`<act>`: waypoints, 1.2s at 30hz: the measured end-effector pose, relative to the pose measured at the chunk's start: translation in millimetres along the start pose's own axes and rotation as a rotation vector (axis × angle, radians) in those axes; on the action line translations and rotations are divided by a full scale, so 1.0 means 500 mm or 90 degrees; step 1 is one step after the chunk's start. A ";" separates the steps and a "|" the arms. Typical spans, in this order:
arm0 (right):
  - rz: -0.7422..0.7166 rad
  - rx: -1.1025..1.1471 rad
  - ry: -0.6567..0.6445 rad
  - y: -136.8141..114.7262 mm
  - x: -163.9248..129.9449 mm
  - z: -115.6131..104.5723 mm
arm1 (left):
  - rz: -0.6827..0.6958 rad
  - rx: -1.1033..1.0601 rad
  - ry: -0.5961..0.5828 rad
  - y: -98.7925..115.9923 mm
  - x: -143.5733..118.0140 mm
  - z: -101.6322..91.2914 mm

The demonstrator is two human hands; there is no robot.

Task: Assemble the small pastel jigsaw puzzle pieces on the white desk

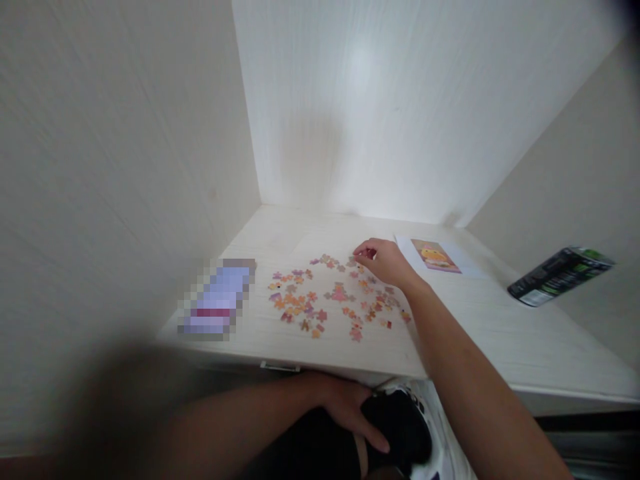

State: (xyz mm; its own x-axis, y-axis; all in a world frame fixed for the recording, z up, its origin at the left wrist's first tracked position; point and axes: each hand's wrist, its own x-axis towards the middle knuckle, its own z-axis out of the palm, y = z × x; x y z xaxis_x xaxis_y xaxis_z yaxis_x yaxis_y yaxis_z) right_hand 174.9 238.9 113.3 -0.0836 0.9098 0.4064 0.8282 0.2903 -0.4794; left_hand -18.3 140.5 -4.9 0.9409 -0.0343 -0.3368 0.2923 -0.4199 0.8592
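Observation:
Many small jigsaw puzzle pieces (299, 305) lie loose across the white desk (320, 350), mostly orange, pink and purple, with some showing greyish backs. At the far right edge of this spread, my right hand (383, 260) is closed in a pinch, its fingertips at a greyish puzzle piece (351, 261). A few pieces sit together around a pink one (339, 292) in the middle. Below the desk's front edge, my left hand (353, 410) rests on my dark-clothed leg, thumb stretched out and holding nothing; its other fingers are partly hidden.
A picture card (435, 256) with a yellow figure lies on white paper behind my right arm. A dark cylindrical can (557, 275) stands at the right. The phone (219, 298), pixelated, lies at the left. White panels enclose the desk; a drawer handle (280, 367) is below its edge.

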 end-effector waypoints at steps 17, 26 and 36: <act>0.100 0.026 0.103 0.032 0.005 0.009 | -0.022 0.000 -0.001 -0.005 0.000 0.003; 0.115 0.032 0.077 0.045 0.004 0.019 | 0.000 -0.015 -0.010 -0.004 0.000 0.004; 0.114 0.030 0.078 0.030 0.001 0.009 | -0.012 -0.024 -0.005 -0.005 0.001 0.006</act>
State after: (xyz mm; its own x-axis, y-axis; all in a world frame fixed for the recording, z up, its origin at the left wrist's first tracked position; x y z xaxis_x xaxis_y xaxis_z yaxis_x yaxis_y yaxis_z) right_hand 185.0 245.2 102.9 0.1333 0.9060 0.4016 0.7966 0.1432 -0.5873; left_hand -19.2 138.9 -8.5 0.9340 -0.0335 -0.3557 0.3161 -0.3866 0.8664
